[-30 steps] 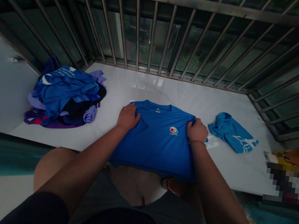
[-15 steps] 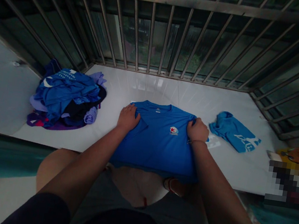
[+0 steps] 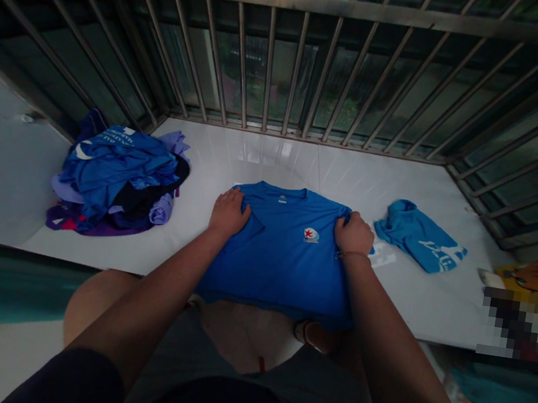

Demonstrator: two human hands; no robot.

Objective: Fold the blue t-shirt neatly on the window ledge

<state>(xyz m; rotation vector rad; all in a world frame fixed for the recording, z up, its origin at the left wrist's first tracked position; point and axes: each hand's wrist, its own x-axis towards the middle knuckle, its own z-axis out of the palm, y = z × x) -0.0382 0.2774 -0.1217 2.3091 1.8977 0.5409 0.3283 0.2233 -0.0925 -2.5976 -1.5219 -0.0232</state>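
Note:
A blue T-shirt (image 3: 280,264) lies spread out front side up, its neckline away from me and its lower part over the near edge of the white ledge. A small white logo with a red star sits on its chest. My left hand (image 3: 230,212) is closed on the left shoulder, where the sleeve is turned inward; the fingertips are partly hard to make out. At the opposite shoulder, my right hand (image 3: 355,233) grips the fabric with curled fingers and the thumb on top.
On the left of the white ledge (image 3: 255,156) is a heap of crumpled blue, purple and dark clothes (image 3: 119,172). A folded lighter blue garment (image 3: 420,236) lies at the right, with a yellow printed item (image 3: 536,275) beyond it. Metal bars (image 3: 296,71) close off the back.
The view has shifted very slightly. Both hands keep their places on the T-shirt, and the garments look unmoved.

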